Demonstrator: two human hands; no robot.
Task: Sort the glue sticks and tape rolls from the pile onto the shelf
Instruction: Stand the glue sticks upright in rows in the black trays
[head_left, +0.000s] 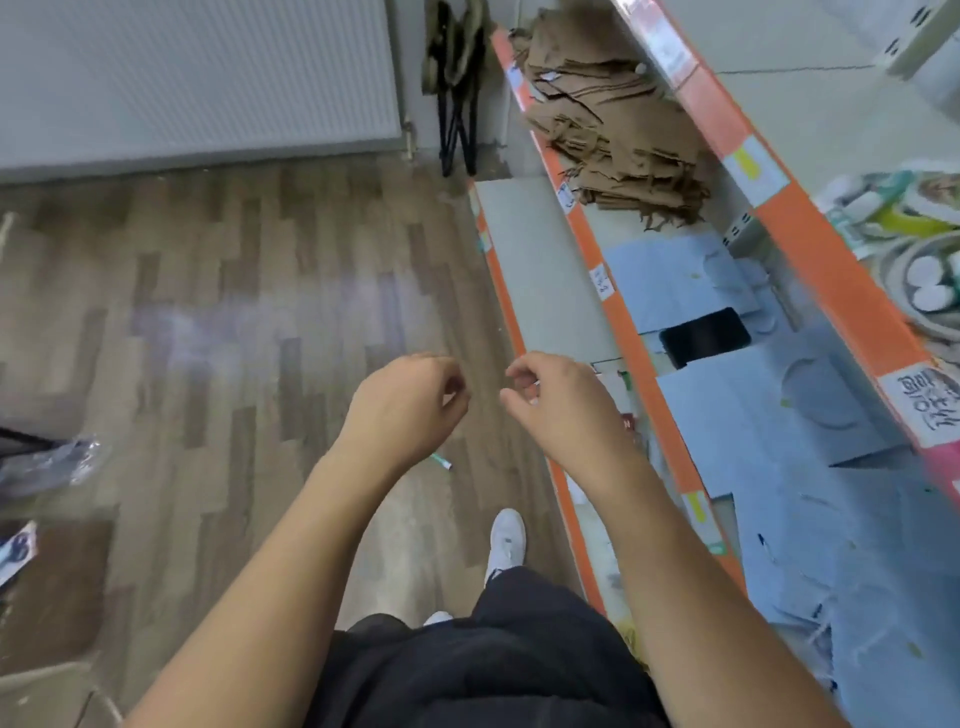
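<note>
Beside shelf (621, 332): left hand (410, 405), right hand (563, 410) close together, loosely curled.

Bare floor (260, 312) lies open ahead and to my left. On my right, the shelf (831, 270) juts out with orange front edges. Its lowest board is bare at the far end. Brown cardboard (613, 119) crowds the middle board's far end, and a black phone (704, 343) lies nearer.

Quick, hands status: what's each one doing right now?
Left hand: loosely curled, holding nothing visible.
Right hand: fingers curled; cannot tell whether it pinches anything.
</note>
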